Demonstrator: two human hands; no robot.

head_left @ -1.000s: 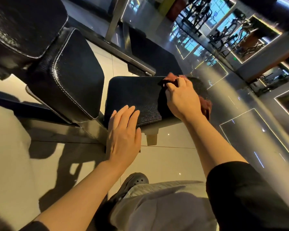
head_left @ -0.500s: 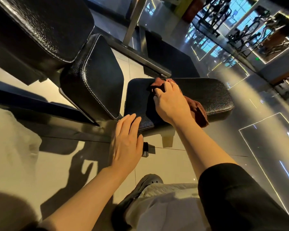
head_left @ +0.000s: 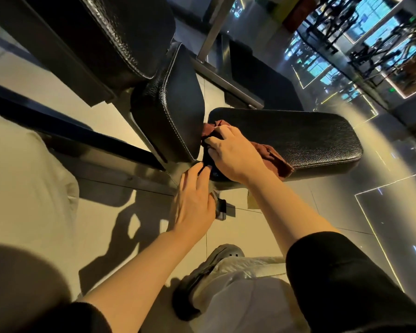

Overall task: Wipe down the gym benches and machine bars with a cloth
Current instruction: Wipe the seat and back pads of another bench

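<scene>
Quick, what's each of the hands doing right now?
Left hand: open, fingers straight, resting at the near end of the bench pad.
Right hand: pressing the reddish cloth onto the pad, fingers curled over it.

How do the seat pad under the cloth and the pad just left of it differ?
The seat pad lies flat, while the tilted pad slopes up steeply. The seat pad has the reddish cloth on it under the right hand; the tilted pad is bare. Both are black, grained upholstery.
</scene>
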